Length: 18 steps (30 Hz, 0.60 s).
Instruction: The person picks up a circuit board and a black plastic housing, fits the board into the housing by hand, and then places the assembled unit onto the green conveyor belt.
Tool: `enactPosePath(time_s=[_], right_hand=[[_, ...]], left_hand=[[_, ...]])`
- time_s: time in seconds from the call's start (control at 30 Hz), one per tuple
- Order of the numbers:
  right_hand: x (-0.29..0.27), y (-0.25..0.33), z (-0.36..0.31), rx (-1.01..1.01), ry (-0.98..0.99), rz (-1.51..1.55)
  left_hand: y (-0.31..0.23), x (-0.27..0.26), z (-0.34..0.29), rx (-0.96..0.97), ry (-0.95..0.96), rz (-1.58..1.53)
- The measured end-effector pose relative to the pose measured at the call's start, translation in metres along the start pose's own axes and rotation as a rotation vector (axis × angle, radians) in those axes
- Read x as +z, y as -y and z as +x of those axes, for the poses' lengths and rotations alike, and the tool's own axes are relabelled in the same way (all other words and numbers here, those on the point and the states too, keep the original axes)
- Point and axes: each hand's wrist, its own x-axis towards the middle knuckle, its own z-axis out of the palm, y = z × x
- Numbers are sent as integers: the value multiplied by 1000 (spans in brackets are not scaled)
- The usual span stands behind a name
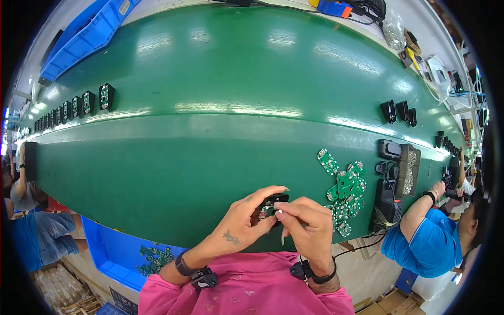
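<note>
My left hand [237, 224] is closed round a small black plastic housing [278, 198], just above the near edge of the table. A green circuit board [266, 211] shows at the housing's open side, partly covered by my fingers. My right hand [311, 224] meets it from the right, thumb and forefinger pinched together at the board's edge. What lies between those two fingertips is too small to make out. To the right of my hands lies a loose pile of green circuit boards [344, 185].
Beside the pile stand a parts box [408, 170] of small metal pieces and a black power tool [387, 202]. Black housings with boards [106, 97] line the far left; others [388, 112] stand right. A blue bin [113, 254] sits below the table; a co-worker [428, 244] sits at right.
</note>
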Motion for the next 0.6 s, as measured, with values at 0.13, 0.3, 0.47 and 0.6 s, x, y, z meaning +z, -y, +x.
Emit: enactPosePath(time_s=[0.13, 0.3, 0.47, 0.6], right_hand=[[3, -1, -2, 23, 20, 58], [13, -7, -7, -5, -13, 236], [24, -7, -15, -6, -103, 357], [18, -2, -13, -84, -177, 52]], left_hand=[[4, 4, 1, 143, -73, 108], [1, 5, 0, 108, -122, 91], [7, 11, 1, 192, -228, 19], [6, 11, 0, 342, -316, 66]])
